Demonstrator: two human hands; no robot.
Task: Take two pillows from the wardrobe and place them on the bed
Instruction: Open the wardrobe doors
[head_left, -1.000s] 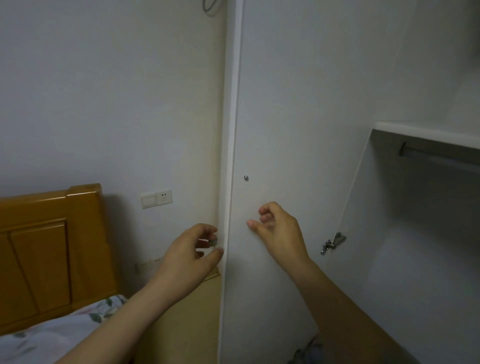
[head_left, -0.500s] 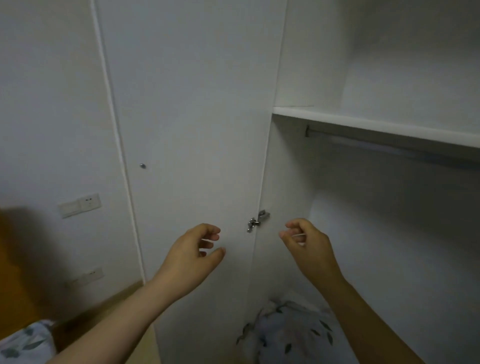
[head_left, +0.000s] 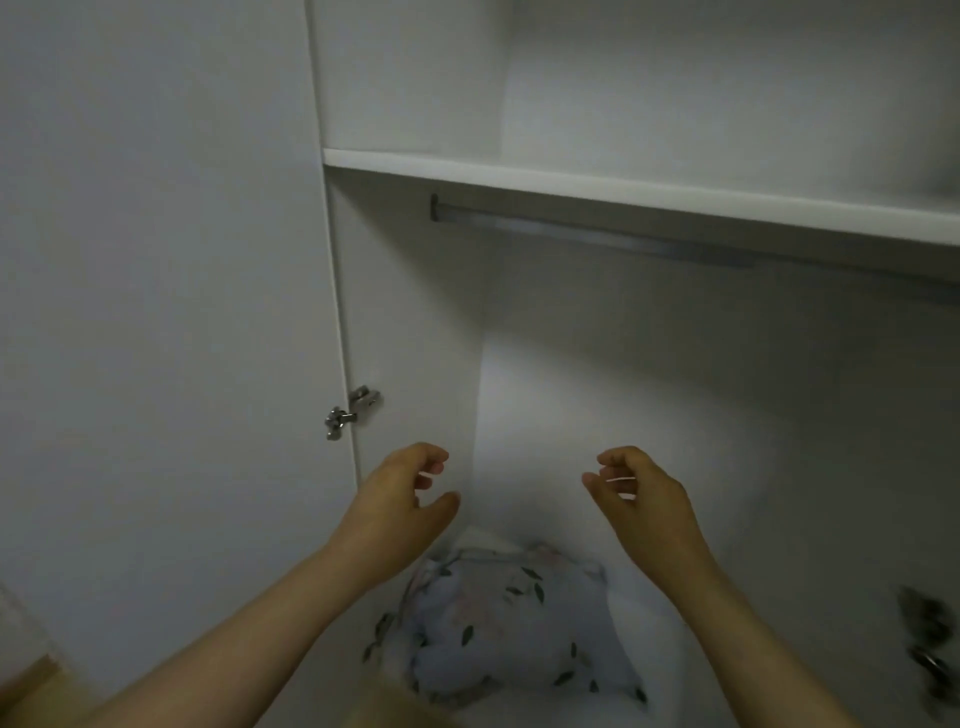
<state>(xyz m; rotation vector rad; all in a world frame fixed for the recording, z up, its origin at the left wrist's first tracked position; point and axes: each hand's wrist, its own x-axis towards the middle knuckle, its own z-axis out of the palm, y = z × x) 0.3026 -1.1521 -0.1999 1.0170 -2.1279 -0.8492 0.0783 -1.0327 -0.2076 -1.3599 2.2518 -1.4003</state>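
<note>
The white wardrobe (head_left: 410, 322) stands open in front of me. At its bottom lies a pillow (head_left: 511, 618) in pale fabric printed with leaves, and something white sits to its right. My left hand (head_left: 400, 501) hovers above the pillow's left side, fingers loosely curled and holding nothing. My right hand (head_left: 641, 496) hovers above its right side, likewise curled and empty. Neither hand touches the pillow. The bed is out of view.
The opened wardrobe door (head_left: 156, 312) fills the left, with a metal hinge (head_left: 350, 410) at its edge. A white shelf (head_left: 623, 192) crosses above a grey hanging rail (head_left: 592, 236). A dark blurred object (head_left: 930, 639) is at the lower right.
My view has swung right from the bed's headboard and door to the wardrobe's inside. Both hands left the door edge and now reach into the wardrobe above the pillow.
</note>
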